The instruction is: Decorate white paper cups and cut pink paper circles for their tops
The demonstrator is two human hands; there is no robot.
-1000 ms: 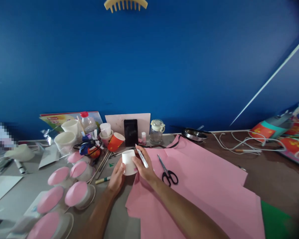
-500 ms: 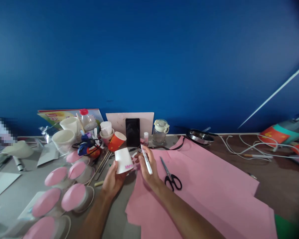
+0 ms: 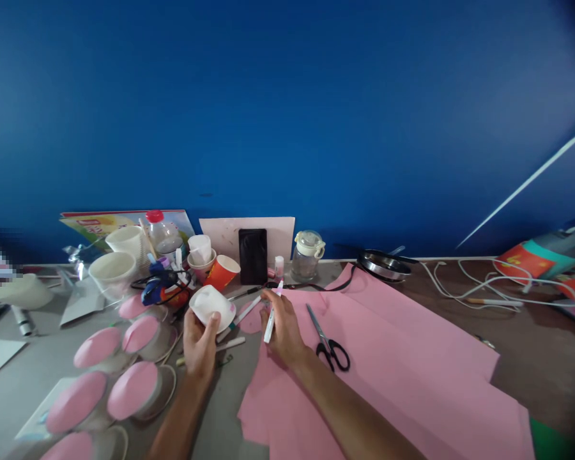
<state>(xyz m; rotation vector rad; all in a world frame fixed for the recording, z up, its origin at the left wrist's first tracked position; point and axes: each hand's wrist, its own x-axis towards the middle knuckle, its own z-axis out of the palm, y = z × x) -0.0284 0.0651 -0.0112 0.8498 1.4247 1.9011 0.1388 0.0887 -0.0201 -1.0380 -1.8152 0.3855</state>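
My left hand grips a small white paper cup, tipped so its open mouth faces the camera. My right hand is closed round a white marker with a pink tip, held over the upper left corner of a large pink paper sheet. A small pink paper piece lies between the two hands. Black-handled scissors rest on the pink sheet just right of my right hand.
Several paper cups capped with pink discs lie at the left front. Behind stand white cups, an orange cup, a bottle, a black phone, a glass jar, a metal pan and white cables.
My left hand has turned the cup from bottom-up to mouth towards me and carried it left. My right hand has lowered the marker towards the pink sheet.
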